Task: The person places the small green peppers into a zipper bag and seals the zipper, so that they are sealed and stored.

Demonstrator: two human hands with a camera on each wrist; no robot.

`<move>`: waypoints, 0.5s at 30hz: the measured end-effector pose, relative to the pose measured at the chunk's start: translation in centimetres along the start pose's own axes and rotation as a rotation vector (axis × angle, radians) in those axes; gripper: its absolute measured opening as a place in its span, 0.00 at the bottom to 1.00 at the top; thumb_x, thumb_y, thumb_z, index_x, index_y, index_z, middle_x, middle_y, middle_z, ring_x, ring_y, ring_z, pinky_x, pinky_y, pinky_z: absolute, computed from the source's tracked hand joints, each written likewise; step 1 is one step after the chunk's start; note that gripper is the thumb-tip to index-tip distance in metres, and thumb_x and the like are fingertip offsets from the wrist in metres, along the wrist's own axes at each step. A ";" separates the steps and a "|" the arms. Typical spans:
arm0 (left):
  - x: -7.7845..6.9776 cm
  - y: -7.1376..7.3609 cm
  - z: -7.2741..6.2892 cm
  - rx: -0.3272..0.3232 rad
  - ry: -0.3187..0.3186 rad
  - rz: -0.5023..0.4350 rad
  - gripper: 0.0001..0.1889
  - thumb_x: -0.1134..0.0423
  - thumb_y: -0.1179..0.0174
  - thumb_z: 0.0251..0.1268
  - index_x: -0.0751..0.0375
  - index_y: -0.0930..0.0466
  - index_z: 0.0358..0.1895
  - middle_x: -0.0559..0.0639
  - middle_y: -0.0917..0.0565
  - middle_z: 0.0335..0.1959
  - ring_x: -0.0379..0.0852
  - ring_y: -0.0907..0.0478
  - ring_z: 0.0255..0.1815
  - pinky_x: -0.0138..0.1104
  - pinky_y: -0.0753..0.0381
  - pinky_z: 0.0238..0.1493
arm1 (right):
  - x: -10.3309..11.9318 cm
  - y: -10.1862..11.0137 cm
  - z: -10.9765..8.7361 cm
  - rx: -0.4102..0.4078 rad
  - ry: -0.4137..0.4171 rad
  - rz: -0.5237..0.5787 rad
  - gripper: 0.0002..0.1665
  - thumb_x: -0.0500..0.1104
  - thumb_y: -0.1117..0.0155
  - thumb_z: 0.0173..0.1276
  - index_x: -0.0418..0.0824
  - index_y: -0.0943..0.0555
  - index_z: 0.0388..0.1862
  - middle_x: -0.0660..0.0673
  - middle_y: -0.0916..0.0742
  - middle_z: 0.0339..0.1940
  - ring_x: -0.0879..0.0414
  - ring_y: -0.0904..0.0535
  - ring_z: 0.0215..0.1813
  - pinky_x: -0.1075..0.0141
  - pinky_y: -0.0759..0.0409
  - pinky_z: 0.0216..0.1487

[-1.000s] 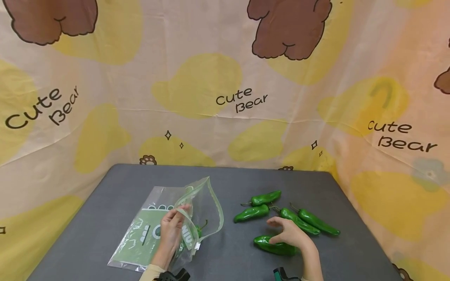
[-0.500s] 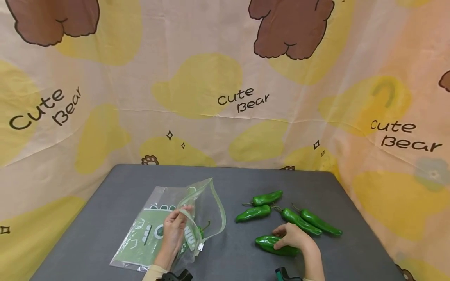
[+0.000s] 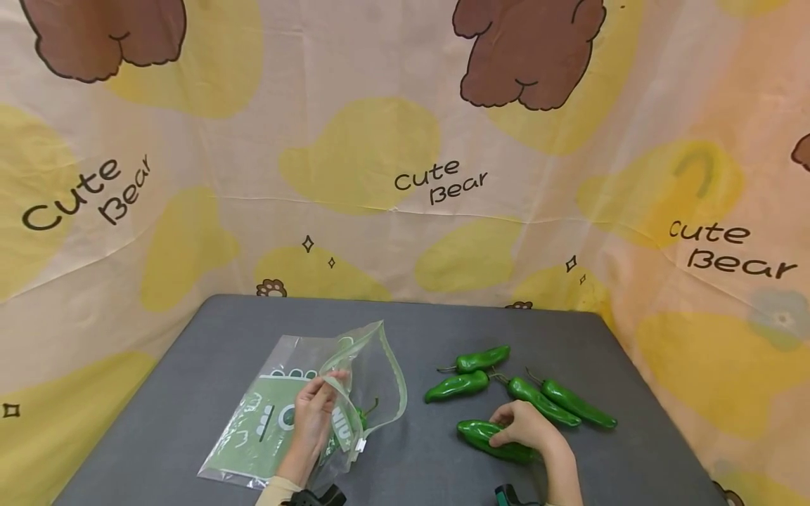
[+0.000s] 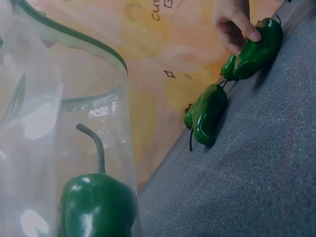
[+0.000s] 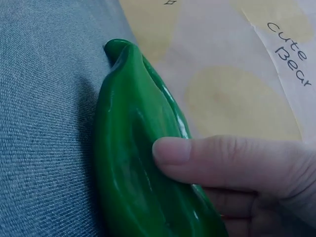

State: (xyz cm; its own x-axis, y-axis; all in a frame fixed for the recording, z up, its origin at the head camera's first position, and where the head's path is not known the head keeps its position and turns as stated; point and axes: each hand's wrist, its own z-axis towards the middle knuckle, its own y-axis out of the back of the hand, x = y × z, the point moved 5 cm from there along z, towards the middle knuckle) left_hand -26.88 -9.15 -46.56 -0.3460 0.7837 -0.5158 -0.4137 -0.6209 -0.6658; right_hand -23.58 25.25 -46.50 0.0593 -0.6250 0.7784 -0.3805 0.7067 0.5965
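Note:
My left hand (image 3: pixel 309 422) pinches the green-edged mouth of a clear zip bag (image 3: pixel 373 351), which gapes toward the right. Inside it stands a green pepper (image 4: pixel 96 205), stem up, seen through the plastic in the left wrist view. At the front right, my right hand (image 3: pixel 528 427) grips another green pepper (image 3: pixel 474 432) from above. In the right wrist view the thumb presses this pepper's (image 5: pixel 128 148) near side, while the fingers pass behind it and are partly hidden. Its tip points left, close over the grey table.
Behind the right hand lie several more green peppers, including one at the back (image 3: pixel 482 359), one at the left (image 3: pixel 457 386) and one at the right (image 3: pixel 579 404). A bear-print cloth (image 3: pixel 354 246) hangs behind the grey table (image 3: pixel 240 320).
My right hand has come down onto the front pepper and its thumb and fingers have closed round it. The pepper has turned slightly. My left hand keeps its hold on the bag.

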 end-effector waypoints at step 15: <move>-0.1 0.2 0.1 -0.019 0.017 0.028 0.19 0.81 0.62 0.65 0.66 0.19 0.40 0.56 0.18 0.40 0.47 0.22 0.45 0.32 0.27 0.50 | 0.4 0.8 0.6 -0.235 0.058 -0.094 0.19 0.44 0.26 0.46 0.39 0.23 0.33 0.50 0.22 0.28 0.55 0.27 0.32 0.62 0.26 0.31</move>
State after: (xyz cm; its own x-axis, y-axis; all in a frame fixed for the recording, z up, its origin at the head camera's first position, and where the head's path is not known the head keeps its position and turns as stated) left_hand -26.94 -9.34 -46.57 -0.3433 0.7660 -0.5434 -0.3875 -0.6426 -0.6610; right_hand -24.46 25.40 -45.81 0.1393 -0.6761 0.7235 -0.1466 0.7085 0.6903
